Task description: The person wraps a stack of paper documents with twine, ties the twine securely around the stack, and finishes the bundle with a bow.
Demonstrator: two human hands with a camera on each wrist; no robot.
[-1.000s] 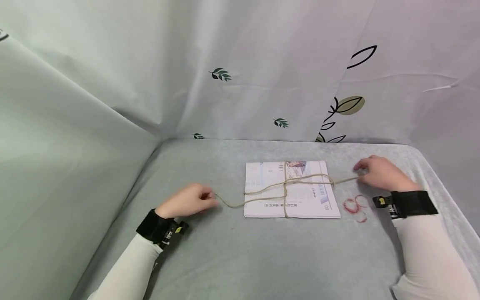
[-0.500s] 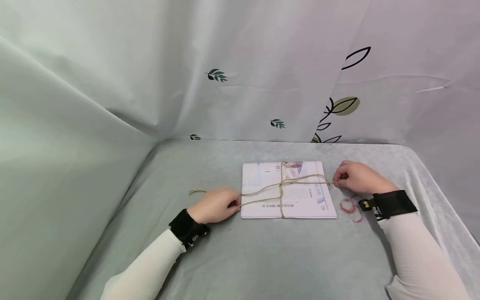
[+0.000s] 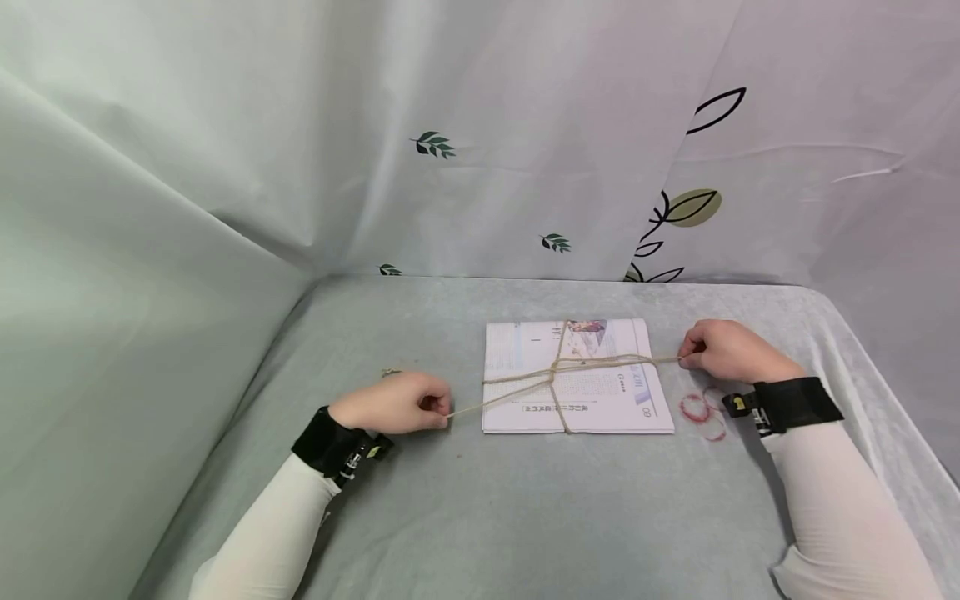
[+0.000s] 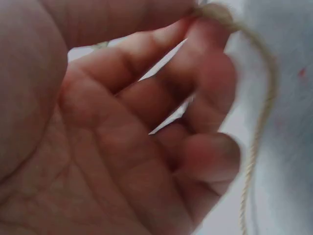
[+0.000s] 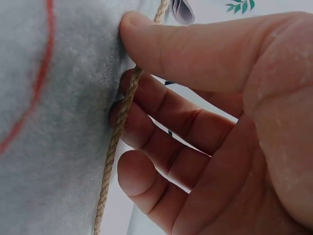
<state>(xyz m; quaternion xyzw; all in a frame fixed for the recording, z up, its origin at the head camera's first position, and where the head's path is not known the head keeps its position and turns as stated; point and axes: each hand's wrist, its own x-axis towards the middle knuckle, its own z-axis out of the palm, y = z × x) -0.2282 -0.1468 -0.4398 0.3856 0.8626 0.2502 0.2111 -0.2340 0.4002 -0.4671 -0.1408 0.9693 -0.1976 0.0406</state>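
Observation:
A flat stack of folded newspapers (image 3: 600,412) lies on the cloth, wrapped by tan twine (image 3: 553,375) that crosses near its middle. Left of the stack, my left hand (image 3: 393,402) pinches one strand between thumb and fingertips. That strand runs fairly straight to the crossing, where the upright strand is pulled a little leftward. Past the right edge, my right hand (image 3: 731,350) pinches the other end. In the right wrist view the twine (image 5: 112,147) passes under the thumb and hangs beside the fingers. A loose length of twine (image 4: 271,81) trails from my left fingertips in the left wrist view.
Several thin red rings (image 3: 697,408) lie on the grey cloth (image 3: 525,517) beside the stack's right edge, close to my right wrist. A pale curtain with leaf prints (image 3: 487,167) hangs behind the table and along its left side.
My left hand reached right to the stack's edge, then drew back left with a strand. My right hand came in toward the stack, then eased slightly right. The twine across the papers now lies straighter.

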